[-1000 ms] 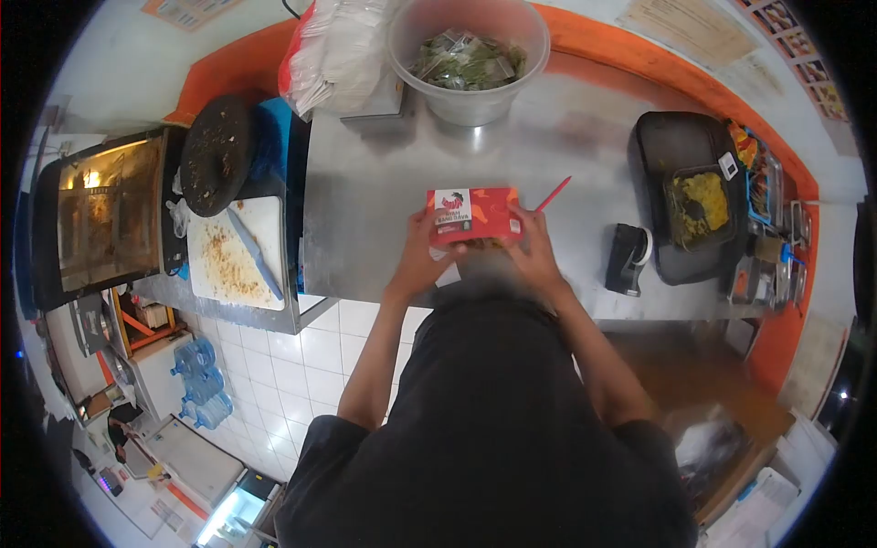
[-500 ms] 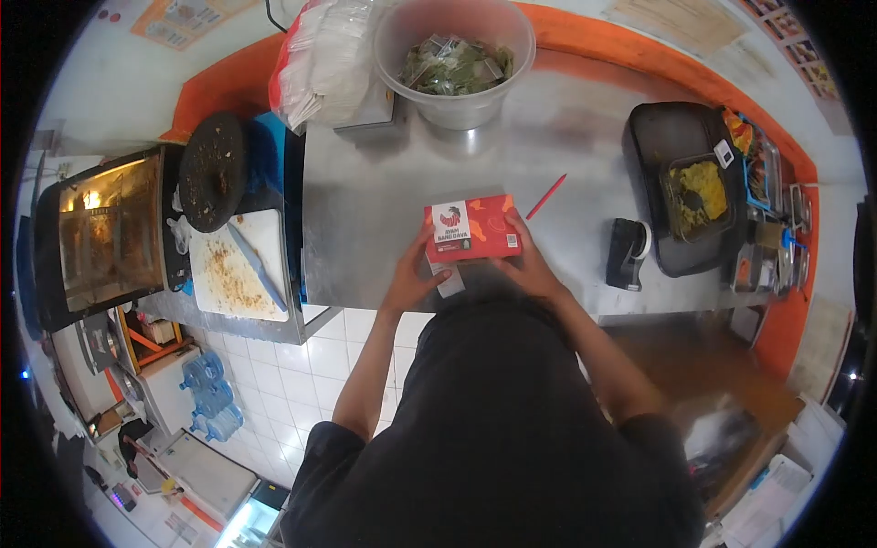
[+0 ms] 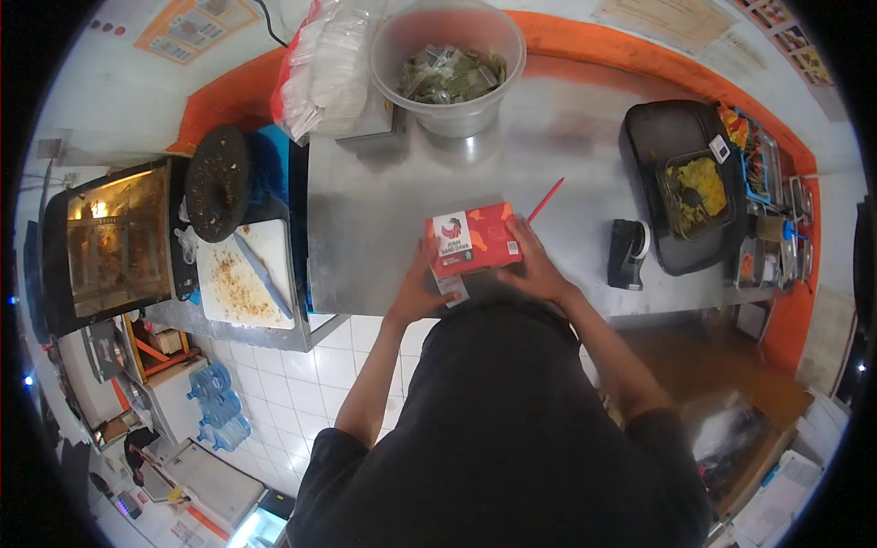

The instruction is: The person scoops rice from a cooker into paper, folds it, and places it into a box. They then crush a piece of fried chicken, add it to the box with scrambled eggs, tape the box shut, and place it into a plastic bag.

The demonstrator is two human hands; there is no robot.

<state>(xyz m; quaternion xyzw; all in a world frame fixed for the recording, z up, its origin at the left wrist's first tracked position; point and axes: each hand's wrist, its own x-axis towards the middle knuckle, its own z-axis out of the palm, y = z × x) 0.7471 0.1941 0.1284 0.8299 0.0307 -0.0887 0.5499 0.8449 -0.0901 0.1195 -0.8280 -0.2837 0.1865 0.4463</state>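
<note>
A red and white cardboard food box (image 3: pixel 484 236) lies between my hands near the front edge of the steel table. My left hand (image 3: pixel 418 290) grips its left side, fingers along the edge. On the right side, my right hand (image 3: pixel 539 269) holds it with the fingertips at the far corner and the thumb at the near edge. A white paper slip (image 3: pixel 453 289) pokes out below the box by my left thumb. Just beyond my right fingertips lies a red pen (image 3: pixel 547 199). Farther right stands a black tape dispenser (image 3: pixel 624 260).
At the back of the steel table (image 3: pixel 365 201) stand a tub (image 3: pixel 448 114) of leafy packets and plastic bags (image 3: pixel 324 78). To the right is a black tray (image 3: pixel 649 137) with a container of yellow food. A knife (image 3: pixel 260 274) rests on the cutting board (image 3: pixel 224 283) at left.
The box has tilted slightly, its left end nearer my body, with both hands still on it. The whole view has shifted a little.
</note>
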